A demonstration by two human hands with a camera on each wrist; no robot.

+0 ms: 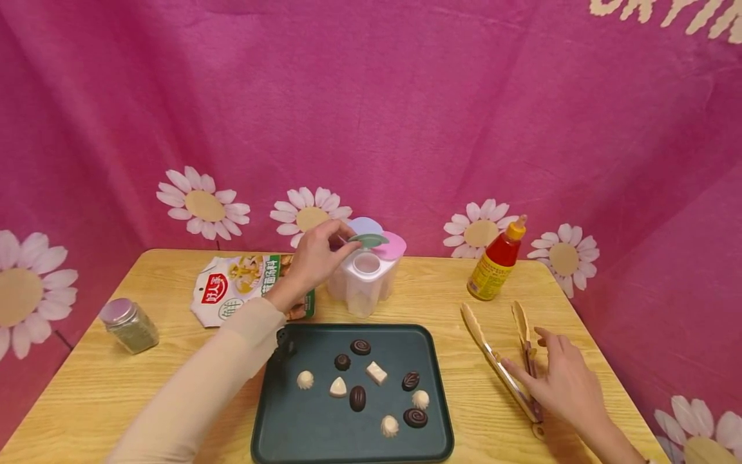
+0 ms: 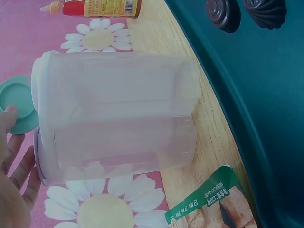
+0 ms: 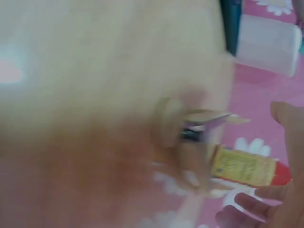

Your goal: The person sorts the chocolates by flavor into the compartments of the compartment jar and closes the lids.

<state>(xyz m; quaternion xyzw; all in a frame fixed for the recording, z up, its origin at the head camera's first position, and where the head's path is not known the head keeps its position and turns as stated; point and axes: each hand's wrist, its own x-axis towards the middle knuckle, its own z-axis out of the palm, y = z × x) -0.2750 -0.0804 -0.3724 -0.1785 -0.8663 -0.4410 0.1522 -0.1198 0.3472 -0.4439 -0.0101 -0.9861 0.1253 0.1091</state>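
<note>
The left hand (image 1: 313, 258) pinches the green lid (image 1: 368, 240) of the clear plastic container (image 1: 365, 280), which stands on the counter (image 1: 116, 386) just beyond the far edge of the dark tray (image 1: 290, 425) of chocolates (image 1: 357, 398). The right hand (image 1: 565, 383) rests with relaxed fingers on the wooden tongs (image 1: 498, 361), which lie on the counter right of the tray, near the sauce bottle (image 1: 497, 261). The left wrist view shows the container's see-through side (image 2: 118, 116) close up; the right wrist view is mostly blur, with the tongs' hinge end (image 3: 190, 130) and bottle (image 3: 247, 167) dimly visible.

Left hand (image 1: 315, 258) reaches forward, fingers pinched; right hand (image 1: 565, 383) rests flat, relaxed.
</note>
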